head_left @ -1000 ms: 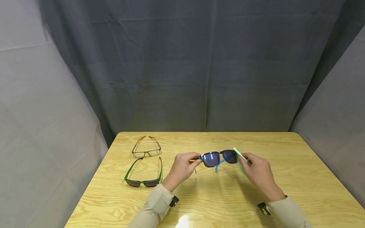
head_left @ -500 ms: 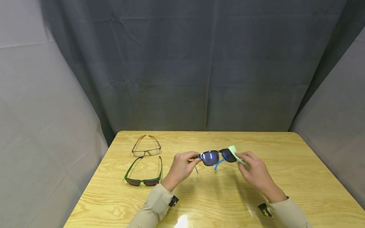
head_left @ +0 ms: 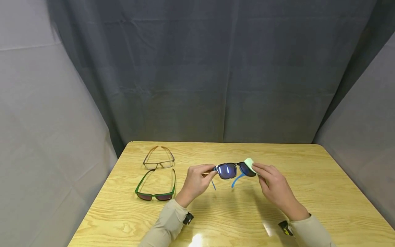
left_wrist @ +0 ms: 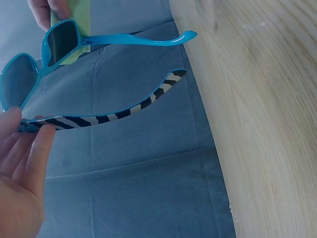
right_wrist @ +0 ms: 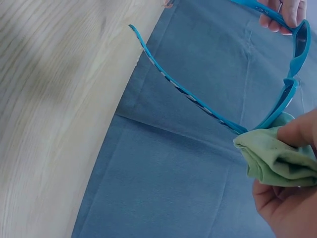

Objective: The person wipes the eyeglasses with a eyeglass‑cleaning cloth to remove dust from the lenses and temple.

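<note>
My left hand (head_left: 195,181) pinches a pair of sunglasses (head_left: 227,171) at its left hinge, above the table. They have dark bluish lenses, a black front, and blue temples that stand unfolded. In the left wrist view the near temple (left_wrist: 114,117) shows black and white stripes on its outside. My right hand (head_left: 276,185) holds a folded light green cloth (head_left: 248,163) against the outer part of the right lens. Thumb and fingers grip the bunched cloth (right_wrist: 275,156) in the right wrist view, where it hides that corner of the frame.
On the left of the wooden table (head_left: 123,219) lie green-framed sunglasses (head_left: 155,197), with clear eyeglasses (head_left: 158,165) behind them. Both have their temples unfolded. A dark grey curtain (head_left: 185,75) hangs behind the table, and pale cloth walls (head_left: 46,137) stand at the sides.
The green cloth in my right hand has moved left from the outer edge of the sunglasses onto the right lens. My left hand stays nearly still.
</note>
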{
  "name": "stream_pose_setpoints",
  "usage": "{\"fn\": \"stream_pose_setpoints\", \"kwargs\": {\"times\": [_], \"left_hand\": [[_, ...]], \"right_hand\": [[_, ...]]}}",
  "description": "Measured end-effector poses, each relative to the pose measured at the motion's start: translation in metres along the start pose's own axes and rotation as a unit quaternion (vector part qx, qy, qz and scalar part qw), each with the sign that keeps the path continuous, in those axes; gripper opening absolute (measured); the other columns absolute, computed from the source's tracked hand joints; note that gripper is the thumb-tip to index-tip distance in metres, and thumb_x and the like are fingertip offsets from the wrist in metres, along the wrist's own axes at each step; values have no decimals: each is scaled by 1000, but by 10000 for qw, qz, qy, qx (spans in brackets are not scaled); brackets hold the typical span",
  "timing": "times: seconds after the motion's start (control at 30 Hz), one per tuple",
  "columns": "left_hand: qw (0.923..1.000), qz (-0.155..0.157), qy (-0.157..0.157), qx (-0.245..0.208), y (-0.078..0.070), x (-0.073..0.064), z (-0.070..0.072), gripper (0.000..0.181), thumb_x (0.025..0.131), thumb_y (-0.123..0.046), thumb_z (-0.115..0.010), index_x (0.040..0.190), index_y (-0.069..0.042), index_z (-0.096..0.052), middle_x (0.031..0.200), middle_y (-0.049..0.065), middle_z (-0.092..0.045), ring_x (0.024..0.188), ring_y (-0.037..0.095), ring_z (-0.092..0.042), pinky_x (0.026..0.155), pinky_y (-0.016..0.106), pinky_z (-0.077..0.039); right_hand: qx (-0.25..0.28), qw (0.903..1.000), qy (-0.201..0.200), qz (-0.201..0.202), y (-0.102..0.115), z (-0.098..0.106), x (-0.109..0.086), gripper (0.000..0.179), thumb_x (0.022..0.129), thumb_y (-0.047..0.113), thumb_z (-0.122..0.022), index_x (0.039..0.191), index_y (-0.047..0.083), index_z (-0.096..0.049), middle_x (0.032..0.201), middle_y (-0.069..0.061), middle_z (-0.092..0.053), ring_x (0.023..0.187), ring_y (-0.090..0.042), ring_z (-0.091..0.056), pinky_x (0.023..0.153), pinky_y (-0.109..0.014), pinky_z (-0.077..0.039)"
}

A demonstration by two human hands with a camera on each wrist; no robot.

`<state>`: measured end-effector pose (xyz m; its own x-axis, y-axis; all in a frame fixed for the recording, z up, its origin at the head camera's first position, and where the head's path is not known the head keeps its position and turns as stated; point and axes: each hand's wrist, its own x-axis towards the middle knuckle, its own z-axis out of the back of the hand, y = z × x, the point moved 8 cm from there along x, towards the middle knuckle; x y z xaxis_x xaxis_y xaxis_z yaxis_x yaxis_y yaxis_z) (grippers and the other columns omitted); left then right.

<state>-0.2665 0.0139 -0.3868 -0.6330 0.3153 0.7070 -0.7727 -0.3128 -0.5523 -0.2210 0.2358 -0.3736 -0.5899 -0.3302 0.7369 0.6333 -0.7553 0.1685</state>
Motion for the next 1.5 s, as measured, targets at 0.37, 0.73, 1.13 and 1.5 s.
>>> {"fn": "stream_pose_setpoints", "kwargs": {"times": [0.37, 0.73, 1.13, 1.5], "left_hand": [[9998, -158, -13, 147, -4, 1, -1, 13, 88, -12, -69, 97, -3, -73, 91, 7, -72, 78, 11, -68, 62, 12, -50], [9996, -137, -202, 119, -4, 3, 0, 13, 87, -8, -69, 96, 0, -73, 88, 10, -71, 75, 14, -69, 61, 12, -50], [9994, -19, -332, -6, 1, 3, 2, 13, 87, -8, -69, 96, -1, -73, 86, 9, -72, 73, 13, -68, 59, 13, -50], [9987, -385, -302, -157, -2, 2, 4, 12, 85, -6, -71, 96, -1, -73, 85, 8, -71, 72, 11, -67, 61, 13, -50]], "right_hand": [[-91, 9975, 124, 688, 17, 1, 6, 32, 82, -5, -50, 106, -1, -70, 109, -10, -67, 82, -21, -55, 61, -31, -47], [-29, 9953, 298, 921, 26, 0, 5, 44, 94, 12, -29, 105, 1, -70, 108, -7, -67, 81, -18, -53, 63, -28, -44], [-119, 9954, 403, 858, 24, 4, 0, 46, 93, 12, -28, 106, 2, -70, 108, -7, -67, 82, -19, -53, 63, -29, -44], [-355, 9957, 154, 837, 11, 6, -1, 46, 94, 12, -27, 104, -1, -71, 105, -12, -68, 79, -23, -54, 62, -33, -45]]}}
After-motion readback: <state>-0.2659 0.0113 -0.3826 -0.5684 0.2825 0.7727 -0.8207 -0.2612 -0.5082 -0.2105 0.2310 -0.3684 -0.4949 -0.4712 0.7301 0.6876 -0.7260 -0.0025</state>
